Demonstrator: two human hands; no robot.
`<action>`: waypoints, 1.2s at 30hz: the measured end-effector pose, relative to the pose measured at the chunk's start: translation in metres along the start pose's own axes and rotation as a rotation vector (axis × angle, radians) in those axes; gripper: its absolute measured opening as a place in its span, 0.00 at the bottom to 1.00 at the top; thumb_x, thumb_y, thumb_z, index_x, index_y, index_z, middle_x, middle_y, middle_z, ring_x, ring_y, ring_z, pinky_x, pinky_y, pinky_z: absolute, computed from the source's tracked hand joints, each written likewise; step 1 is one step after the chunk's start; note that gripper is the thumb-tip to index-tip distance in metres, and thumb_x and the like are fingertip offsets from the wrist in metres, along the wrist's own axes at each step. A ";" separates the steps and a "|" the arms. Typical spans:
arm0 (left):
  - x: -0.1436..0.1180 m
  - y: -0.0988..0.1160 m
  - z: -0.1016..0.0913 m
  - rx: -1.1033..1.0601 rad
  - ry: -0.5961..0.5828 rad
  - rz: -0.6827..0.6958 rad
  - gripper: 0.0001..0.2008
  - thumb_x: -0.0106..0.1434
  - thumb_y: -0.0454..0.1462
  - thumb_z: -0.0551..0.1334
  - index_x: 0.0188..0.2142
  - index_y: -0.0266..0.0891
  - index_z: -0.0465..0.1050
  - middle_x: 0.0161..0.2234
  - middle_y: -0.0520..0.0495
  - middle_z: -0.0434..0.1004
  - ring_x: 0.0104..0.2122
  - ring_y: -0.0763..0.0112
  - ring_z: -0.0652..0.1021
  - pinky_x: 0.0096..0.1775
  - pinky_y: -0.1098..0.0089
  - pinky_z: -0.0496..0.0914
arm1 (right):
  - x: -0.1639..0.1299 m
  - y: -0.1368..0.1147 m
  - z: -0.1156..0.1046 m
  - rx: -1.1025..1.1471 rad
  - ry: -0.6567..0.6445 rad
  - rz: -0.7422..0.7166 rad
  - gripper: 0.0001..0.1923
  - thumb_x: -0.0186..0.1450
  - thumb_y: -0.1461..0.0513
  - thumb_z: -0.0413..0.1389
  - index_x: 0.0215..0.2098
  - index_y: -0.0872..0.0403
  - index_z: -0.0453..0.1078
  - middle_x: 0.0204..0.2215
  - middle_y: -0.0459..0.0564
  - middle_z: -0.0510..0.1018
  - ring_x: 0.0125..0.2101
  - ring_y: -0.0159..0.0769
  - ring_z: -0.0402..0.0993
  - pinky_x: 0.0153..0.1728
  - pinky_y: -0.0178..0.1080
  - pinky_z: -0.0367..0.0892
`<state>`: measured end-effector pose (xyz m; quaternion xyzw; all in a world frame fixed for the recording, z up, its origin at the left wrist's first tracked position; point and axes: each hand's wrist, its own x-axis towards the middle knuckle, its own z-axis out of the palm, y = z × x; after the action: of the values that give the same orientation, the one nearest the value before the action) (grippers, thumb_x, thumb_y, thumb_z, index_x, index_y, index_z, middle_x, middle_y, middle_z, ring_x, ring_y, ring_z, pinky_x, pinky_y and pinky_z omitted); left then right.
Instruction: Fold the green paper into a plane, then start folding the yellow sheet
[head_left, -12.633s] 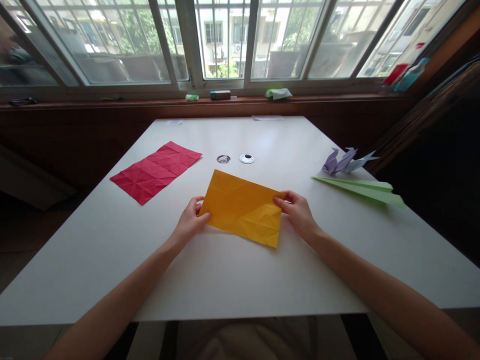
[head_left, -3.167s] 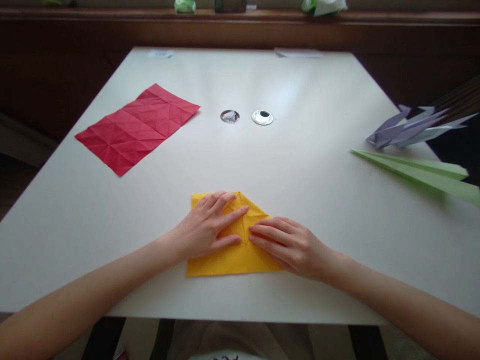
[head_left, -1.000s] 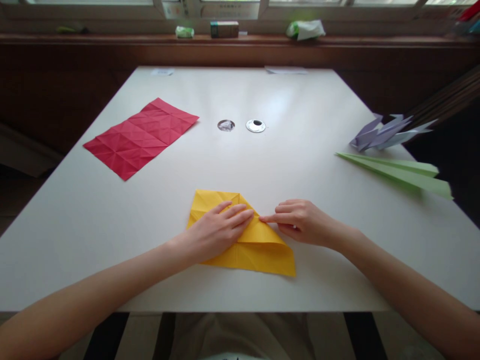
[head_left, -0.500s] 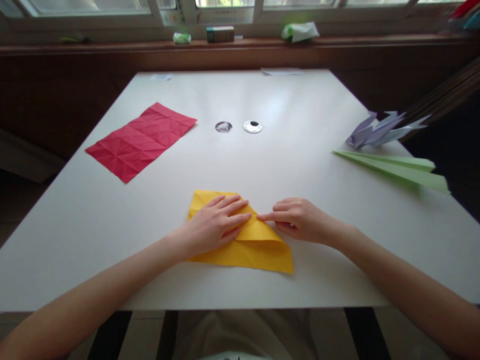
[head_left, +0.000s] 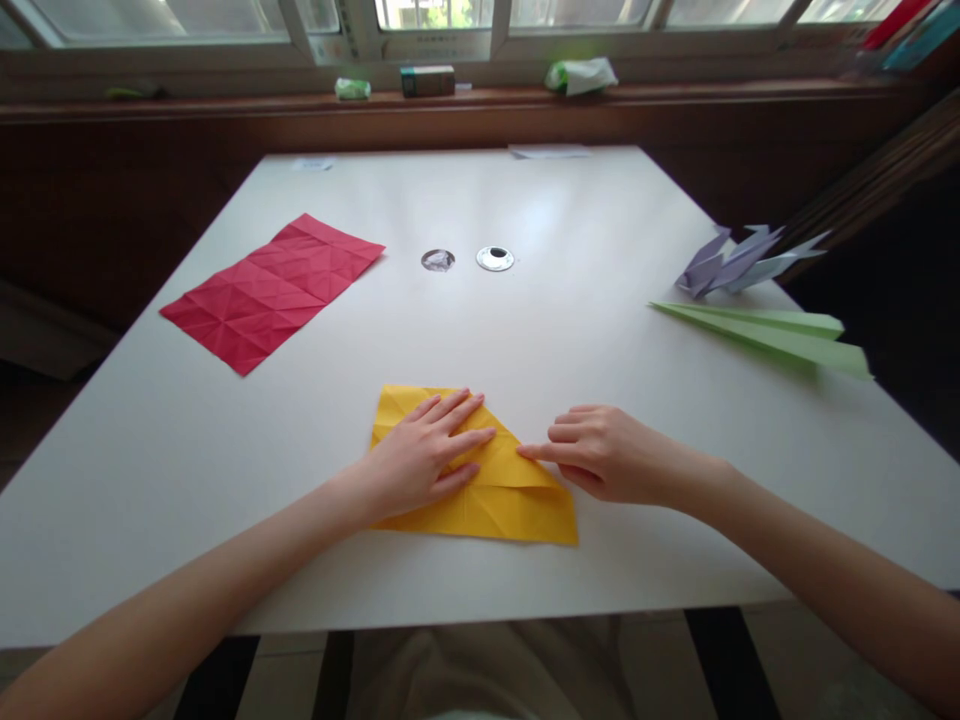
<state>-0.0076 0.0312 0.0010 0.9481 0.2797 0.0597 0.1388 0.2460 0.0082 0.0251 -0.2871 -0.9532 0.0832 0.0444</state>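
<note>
A sheet of yellow origami paper (head_left: 517, 515) lies near the front edge of the table, its upper right corner folded down in a slanted crease. My left hand (head_left: 427, 445) rests flat on it with the fingers spread, covering part of its left and middle. At the slanted right edge, the outstretched index finger of my right hand (head_left: 600, 450) touches the fold. The other fingers of that hand are curled in and hold nothing. Along the lower side of the folded flap, the paper stands slightly raised.
Creased red paper (head_left: 274, 290) lies on the white table (head_left: 570, 340) at the left. On the right are a green paper plane (head_left: 772, 335) and folded purple paper pieces (head_left: 727, 265). Two round fittings (head_left: 495, 259) sit in the tabletop. Small packets (head_left: 581, 76) stand on the window sill.
My right index finger has slid a little down along the slanted fold. The flap lies flatter than before. My left hand stays on the paper; the whole view has shifted slightly.
</note>
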 end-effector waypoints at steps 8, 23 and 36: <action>-0.001 -0.001 0.000 0.003 -0.001 0.000 0.19 0.64 0.42 0.51 0.54 0.44 0.61 0.61 0.43 0.49 0.61 0.57 0.52 0.57 0.53 0.53 | -0.033 -0.011 0.000 0.049 -0.054 0.023 0.20 0.62 0.69 0.46 0.51 0.52 0.64 0.22 0.45 0.71 0.25 0.30 0.64 0.29 0.34 0.57; -0.003 -0.004 -0.007 -0.027 -0.060 0.129 0.19 0.65 0.36 0.51 0.55 0.48 0.59 0.62 0.46 0.48 0.61 0.61 0.50 0.57 0.53 0.52 | -0.045 -0.011 -0.004 0.190 0.190 0.180 0.15 0.63 0.70 0.46 0.43 0.53 0.69 0.22 0.46 0.70 0.24 0.29 0.64 0.27 0.32 0.60; -0.009 0.009 -0.017 -0.253 0.000 0.240 0.11 0.61 0.28 0.50 0.34 0.39 0.70 0.43 0.49 0.74 0.46 0.71 0.71 0.47 0.69 0.66 | 0.028 -0.001 0.017 0.216 0.424 0.081 0.12 0.62 0.68 0.48 0.41 0.54 0.68 0.39 0.52 0.75 0.40 0.34 0.69 0.39 0.39 0.68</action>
<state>-0.0134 0.0229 0.0197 0.9497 0.1546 0.1106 0.2490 0.2204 0.0206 0.0096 -0.3299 -0.8959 0.1240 0.2705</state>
